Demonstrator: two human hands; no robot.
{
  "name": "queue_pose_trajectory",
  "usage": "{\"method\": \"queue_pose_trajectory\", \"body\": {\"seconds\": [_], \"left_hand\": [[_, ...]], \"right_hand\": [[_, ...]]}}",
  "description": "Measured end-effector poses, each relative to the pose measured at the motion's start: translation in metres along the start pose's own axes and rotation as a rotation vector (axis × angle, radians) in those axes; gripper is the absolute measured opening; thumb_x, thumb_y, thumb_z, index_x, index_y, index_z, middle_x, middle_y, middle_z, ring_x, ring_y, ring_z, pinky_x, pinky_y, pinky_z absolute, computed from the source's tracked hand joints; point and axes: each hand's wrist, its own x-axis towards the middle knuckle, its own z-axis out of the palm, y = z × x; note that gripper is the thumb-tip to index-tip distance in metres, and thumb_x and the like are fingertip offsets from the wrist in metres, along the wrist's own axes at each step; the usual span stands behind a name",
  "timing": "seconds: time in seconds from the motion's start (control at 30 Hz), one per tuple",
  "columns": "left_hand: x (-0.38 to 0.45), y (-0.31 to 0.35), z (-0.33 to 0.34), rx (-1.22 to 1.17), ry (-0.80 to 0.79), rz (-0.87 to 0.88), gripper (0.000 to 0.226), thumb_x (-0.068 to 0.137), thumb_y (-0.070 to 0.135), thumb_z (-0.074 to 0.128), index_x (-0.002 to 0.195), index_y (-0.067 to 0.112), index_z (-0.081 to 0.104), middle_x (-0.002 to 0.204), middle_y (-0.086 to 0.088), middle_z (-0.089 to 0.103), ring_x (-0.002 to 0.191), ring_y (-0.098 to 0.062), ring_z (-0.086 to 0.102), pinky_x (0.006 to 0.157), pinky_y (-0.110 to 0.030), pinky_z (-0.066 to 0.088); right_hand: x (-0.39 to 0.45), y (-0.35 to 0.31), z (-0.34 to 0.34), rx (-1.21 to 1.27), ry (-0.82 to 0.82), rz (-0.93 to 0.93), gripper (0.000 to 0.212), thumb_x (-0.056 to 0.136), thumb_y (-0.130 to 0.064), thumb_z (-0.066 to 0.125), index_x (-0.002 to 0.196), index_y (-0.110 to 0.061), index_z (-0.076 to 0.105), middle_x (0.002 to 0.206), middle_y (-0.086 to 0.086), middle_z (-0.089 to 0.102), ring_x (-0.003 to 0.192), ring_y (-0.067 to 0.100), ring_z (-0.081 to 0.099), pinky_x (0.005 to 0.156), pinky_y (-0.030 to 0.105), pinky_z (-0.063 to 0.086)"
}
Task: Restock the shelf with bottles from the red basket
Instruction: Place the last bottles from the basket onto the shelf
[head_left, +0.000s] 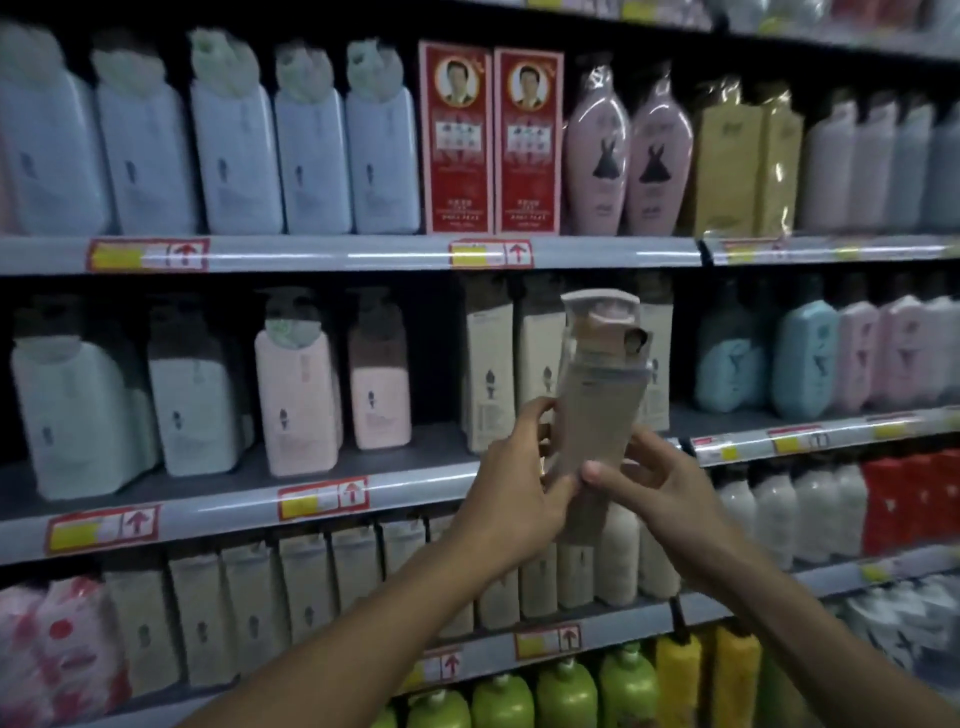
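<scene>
I hold a beige pump bottle (597, 405) in clear wrap upright in front of the middle shelf (415, 488). My left hand (514, 483) grips its lower left side. My right hand (654, 483) grips its lower right side, thumb across the front. The bottle is level with a row of matching beige bottles (491, 364) standing at the back of that shelf. The red basket is out of view.
Shelves full of bottles surround the spot: pale blue ones and two red boxes (491, 137) above, pink and white ones (296, 395) to the left, blue and pink ones (805, 358) to the right, beige packs and green bottles (566, 696) below. A dark gap (436, 364) lies left of the beige row.
</scene>
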Motion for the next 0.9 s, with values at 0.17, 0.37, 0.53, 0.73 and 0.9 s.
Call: {"method": "queue_pose_trajectory", "body": {"seconds": [0.17,0.37,0.53,0.73,0.9], "left_hand": [[0.065,-0.008,0.037,0.031,0.134,0.072,0.057,0.093,0.019,0.070,0.137,0.042,0.043,0.124,0.013,0.068,0.110,0.000,0.066,0.089,-0.033,0.061],[0.127,-0.031,0.079,0.047,0.285,0.078,0.050,0.087,0.012,0.067,0.128,0.038,0.054,0.116,0.010,0.065,0.103,-0.007,0.066,0.083,-0.037,0.060],[0.147,-0.040,0.106,0.112,0.274,0.054,0.051,0.093,0.030,0.065,0.141,0.035,0.048,0.128,0.010,0.059,0.114,-0.009,0.063,0.092,-0.035,0.058],[0.157,-0.037,0.116,0.234,0.301,0.058,0.051,0.099,0.032,0.059,0.146,0.032,0.042,0.132,0.010,0.055,0.121,-0.009,0.055,0.101,-0.033,0.052],[0.155,-0.048,0.120,0.228,0.345,0.052,0.052,0.098,0.033,0.055,0.148,0.033,0.039,0.134,0.013,0.056,0.122,-0.008,0.058,0.101,-0.035,0.053]], "right_hand": [[0.068,0.022,-0.036,-0.150,0.002,-0.158,0.043,0.091,-0.013,0.074,0.132,-0.025,0.063,0.119,-0.012,0.074,0.114,0.004,0.068,0.093,0.025,0.056],[0.143,0.052,-0.072,-0.342,0.023,-0.292,0.056,0.091,-0.013,0.075,0.142,-0.024,0.055,0.125,-0.004,0.055,0.120,-0.006,0.056,0.105,0.025,0.049],[0.160,0.072,-0.084,-0.224,0.062,-0.328,0.043,0.097,-0.004,0.065,0.138,-0.020,0.060,0.127,-0.007,0.071,0.118,0.007,0.066,0.094,0.023,0.056],[0.165,0.085,-0.084,-0.146,0.133,-0.308,0.041,0.098,-0.004,0.063,0.133,-0.024,0.060,0.122,-0.008,0.074,0.115,0.006,0.069,0.097,0.029,0.057],[0.164,0.086,-0.074,-0.101,0.131,-0.344,0.046,0.099,0.001,0.060,0.140,-0.020,0.054,0.128,-0.008,0.070,0.119,0.006,0.067,0.095,0.019,0.054]]}}
